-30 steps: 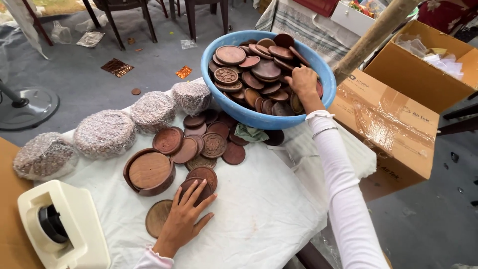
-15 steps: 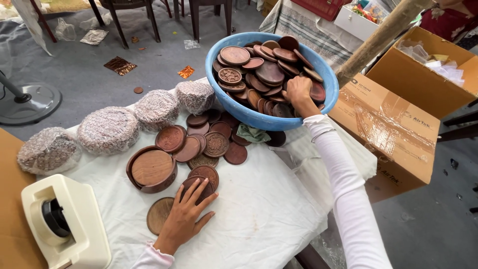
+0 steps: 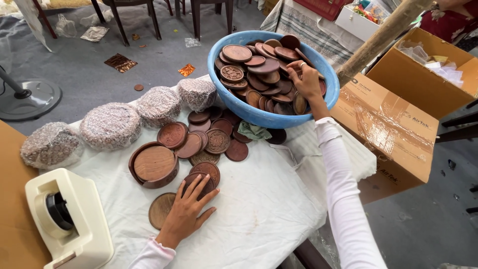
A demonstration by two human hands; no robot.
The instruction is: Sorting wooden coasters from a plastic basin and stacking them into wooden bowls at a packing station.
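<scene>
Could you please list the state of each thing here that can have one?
Left hand: flat, fingers spread on a small stack of discs.
Right hand: reaching into the bowl.
Blue bowl: heaped with wooden discs.
Cardboard box: open.
Four bundles: wrapped in bubble wrap.
Round holder: filled with discs.
Tape dispenser: upright.

Our right hand (image 3: 304, 79), which gripped the near rim of the blue bowl (image 3: 269, 118) half a second ago, now reaches inside it, fingers spread among the brown wooden discs (image 3: 259, 69). The bowl sits a little more level than before, and our view has shifted slightly toward it.
</scene>
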